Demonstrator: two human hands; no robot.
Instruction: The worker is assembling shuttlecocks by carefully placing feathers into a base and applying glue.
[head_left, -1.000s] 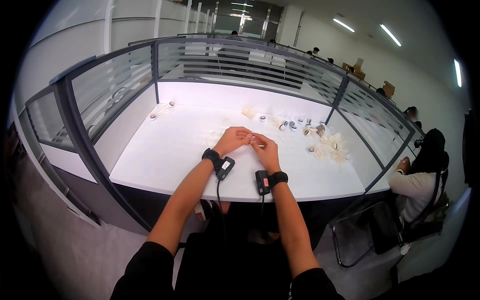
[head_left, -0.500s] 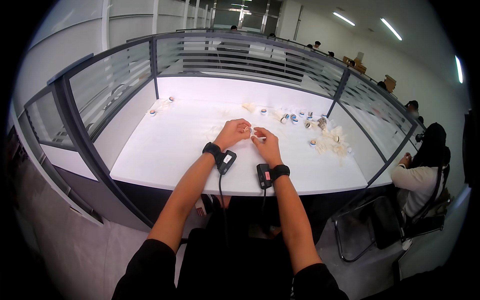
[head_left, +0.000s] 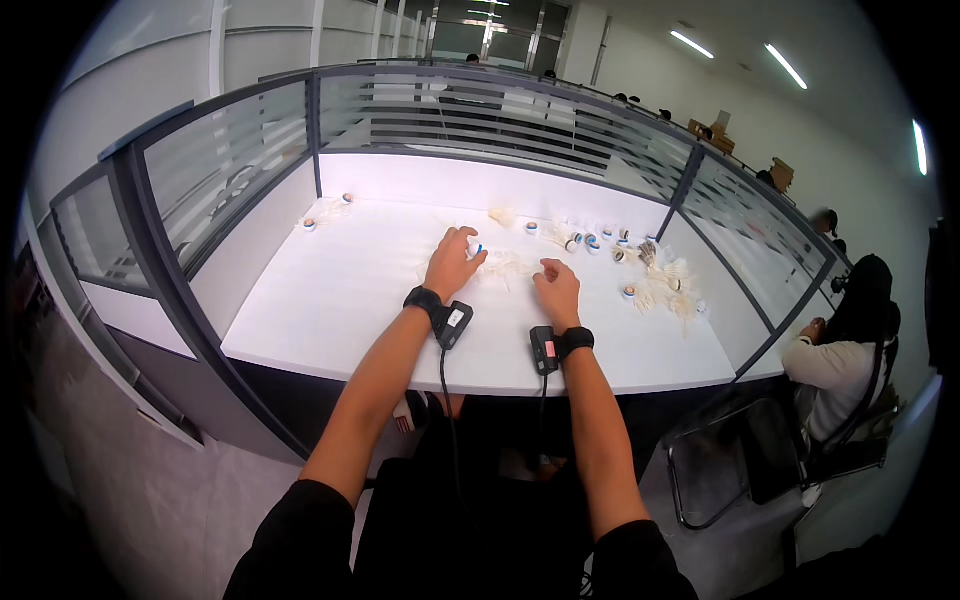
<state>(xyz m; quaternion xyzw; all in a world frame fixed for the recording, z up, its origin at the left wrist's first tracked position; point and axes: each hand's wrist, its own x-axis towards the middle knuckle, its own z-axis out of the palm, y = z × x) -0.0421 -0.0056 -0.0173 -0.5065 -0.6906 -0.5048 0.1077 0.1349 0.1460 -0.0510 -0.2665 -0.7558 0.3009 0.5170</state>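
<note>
A small round white-and-blue piece (head_left: 474,246) sits between the thumb and fingers of my left hand (head_left: 453,264), just above the table. My right hand (head_left: 558,291) is to its right, fingers loosely curled with the thumb and index tips apart. I make out nothing between them. Thin cream strands (head_left: 508,266) lie loosely on the white table (head_left: 470,350) between my two hands. They are too fine for me to tell what they are made of.
Several similar round pieces (head_left: 593,246) are scattered at the back right, beside a tangled heap of cream strands (head_left: 660,290). Two more pieces (head_left: 309,224) stand at the back left. Grey-framed partitions (head_left: 495,175) enclose the table. A seated person (head_left: 840,350) is at the right, near a chair (head_left: 730,460).
My hands have drawn apart, the right one moving right and the left one slightly left. The white-and-blue piece now shows in my left hand, and strands show on the table between the hands.
</note>
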